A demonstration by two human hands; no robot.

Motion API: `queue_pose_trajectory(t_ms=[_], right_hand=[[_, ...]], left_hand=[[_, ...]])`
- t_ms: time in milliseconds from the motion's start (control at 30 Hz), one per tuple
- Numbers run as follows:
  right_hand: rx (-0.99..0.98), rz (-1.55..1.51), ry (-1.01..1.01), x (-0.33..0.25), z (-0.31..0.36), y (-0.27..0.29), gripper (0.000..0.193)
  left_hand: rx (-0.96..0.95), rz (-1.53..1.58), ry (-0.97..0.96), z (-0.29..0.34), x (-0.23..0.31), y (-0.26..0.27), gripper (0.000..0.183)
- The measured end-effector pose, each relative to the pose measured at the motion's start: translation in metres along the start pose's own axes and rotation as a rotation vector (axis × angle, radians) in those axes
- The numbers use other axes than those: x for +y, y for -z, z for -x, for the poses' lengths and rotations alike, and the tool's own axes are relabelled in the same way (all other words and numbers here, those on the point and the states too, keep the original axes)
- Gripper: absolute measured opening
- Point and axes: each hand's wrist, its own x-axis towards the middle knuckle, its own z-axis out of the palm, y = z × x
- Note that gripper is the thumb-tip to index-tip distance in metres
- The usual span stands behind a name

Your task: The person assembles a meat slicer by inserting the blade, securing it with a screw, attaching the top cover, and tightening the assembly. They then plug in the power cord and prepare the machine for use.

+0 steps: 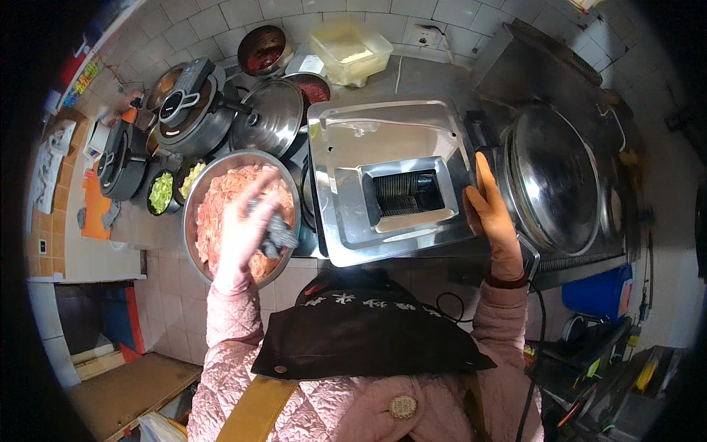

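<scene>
A big steel bowl full of raw cut meat sits at the left front edge of the counter. Over that meat is my left hand, smeared by motion, with a crumpled dark grey cloth in it. Beside the bowl stands a meat slicer with a shiny steel top tray. Rows of dark blades show in its square opening. At the slicer's right edge, my right hand grips the side, one finger pointing up along it; its other fingers are partly hidden.
Lidded pots, an electric pressure cooker and a small bowl of chopped greens crowd the left. Behind the slicer is a yellowish plastic tub. A large round steel lid lies at right, above a blue bucket.
</scene>
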Motion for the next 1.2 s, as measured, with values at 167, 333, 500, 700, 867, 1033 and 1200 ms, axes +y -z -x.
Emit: queue_pose_trajectory(t_ms=[167, 333, 500, 700, 867, 1033, 1200], right_hand=[[0.019, 0.081, 0.066, 0.004, 0.004, -0.015, 0.07], [-0.015, 0.146, 0.078, 0.014, -0.003, -0.009, 0.07], [0.01, 0.223, 0.18, 0.016, -0.008, -0.013, 0.073], [0.032, 0.144, -0.089, -0.01, 0.004, -0.016, 0.069], [0.046, 0.394, 0.041, -0.002, 0.002, -0.009, 0.073], [0.064, 0.324, 0.186, 0.019, 0.003, -0.009, 0.071], [0.202, 0.471, 0.325, 0.022, 0.014, -0.017, 0.059]], left_hand=[[-0.117, -0.026, 0.019, -0.007, -0.043, -0.046, 0.066], [-0.037, -0.451, -0.21, 0.006, -0.043, -0.048, 0.076], [-0.093, -0.46, 0.013, 0.021, -0.026, -0.05, 0.08], [-0.074, -0.741, -0.062, 0.02, -0.014, -0.054, 0.076], [-0.068, -0.747, -0.211, 0.011, -0.022, -0.051, 0.08], [-0.04, -0.628, -0.271, 0.014, -0.036, -0.047, 0.08], [-0.127, -0.167, -0.101, 0.009, -0.038, -0.048, 0.077]])
